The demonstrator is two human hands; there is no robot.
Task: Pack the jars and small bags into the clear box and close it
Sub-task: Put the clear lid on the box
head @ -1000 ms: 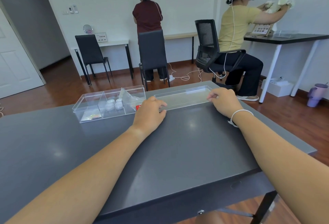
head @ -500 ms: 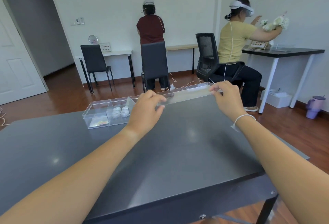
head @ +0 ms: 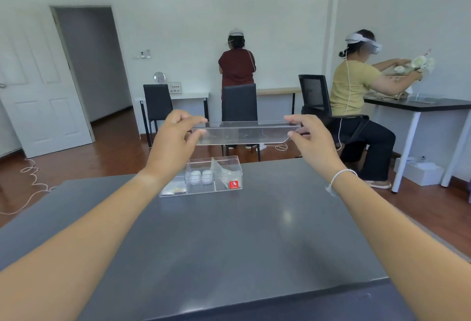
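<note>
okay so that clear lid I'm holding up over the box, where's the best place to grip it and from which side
Grip the lid at its two short ends, coming in from either side, as the left hand and right hand do now. It is long, flat and thin, held level, so pinching the ends probably keeps it steady and its underside free to lower onto the box.

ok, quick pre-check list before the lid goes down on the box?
1. Lid held at both ends, left hand and right hand: ok.
2. Lid over the clear box: not ok, it sits higher and further right.
3. Jars below the box rim: ok.
4. Small bags clear of the rim: cannot tell.
5. Box flat on the table: ok.
</note>
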